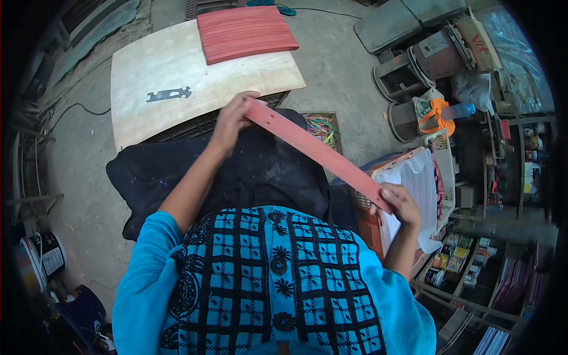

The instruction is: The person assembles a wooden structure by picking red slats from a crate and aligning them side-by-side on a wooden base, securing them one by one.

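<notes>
A long, flat pinkish-red strip (319, 154) with small dark holes near its far left end slants across in front of me, above my lap. The fingers of my left hand (231, 123) are closed around its upper left end. At the lower right end, my right hand (403, 206) pinches the strip between thumb and fingers. Whether it is wood or another material I cannot tell. Dark cloth (266, 160) covers my lap under the strip.
Ahead stands a pale board (142, 68) carrying a stack of red strips (245, 35) and a dark flat notched piece (169, 94). A box of colourful scraps (321, 129) lies beyond my lap. To the right are a plastic-lined crate (408, 171), an orange bag (436, 116) and shelves (473, 296).
</notes>
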Available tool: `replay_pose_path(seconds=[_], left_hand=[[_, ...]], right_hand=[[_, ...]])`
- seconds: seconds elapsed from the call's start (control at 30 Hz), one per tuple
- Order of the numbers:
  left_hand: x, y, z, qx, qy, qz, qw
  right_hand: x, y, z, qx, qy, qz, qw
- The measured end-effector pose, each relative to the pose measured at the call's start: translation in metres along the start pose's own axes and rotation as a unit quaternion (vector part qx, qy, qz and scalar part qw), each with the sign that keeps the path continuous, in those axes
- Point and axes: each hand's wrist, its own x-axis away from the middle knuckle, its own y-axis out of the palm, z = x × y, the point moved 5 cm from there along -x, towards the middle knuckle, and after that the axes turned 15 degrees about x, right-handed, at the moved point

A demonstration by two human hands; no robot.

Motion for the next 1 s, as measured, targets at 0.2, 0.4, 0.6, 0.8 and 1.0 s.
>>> replay_pose_path(seconds=[0.2,0.4,0.6,0.8,1.0], left_hand=[[0.014,-0.072,0.044,-0.061,0.032,0.138,0.988],[0.036,-0.165,0.026,-0.210,0.071,0.265,0.938],[0.028,-0.091,-0.017,-0.442,-0.013,0.157,0.883],[-0.005,-0.011,-0.032,-0.299,0.088,0.047,0.949],[-0.022,-0.057,-0.039,-0.169,-0.002,0.125,0.978]], right_hand=[[-0.102,0.033,0.004,-0.060,-0.040,-0.016,0.997],[-0.165,0.064,-0.009,0.185,-0.103,0.120,0.970],[-0.107,0.004,0.016,0.219,-0.074,0.154,0.961],[-0.011,-0.059,0.044,0.018,0.029,0.312,0.950],[0.039,-0.097,0.101,-0.156,0.103,0.554,0.811]])
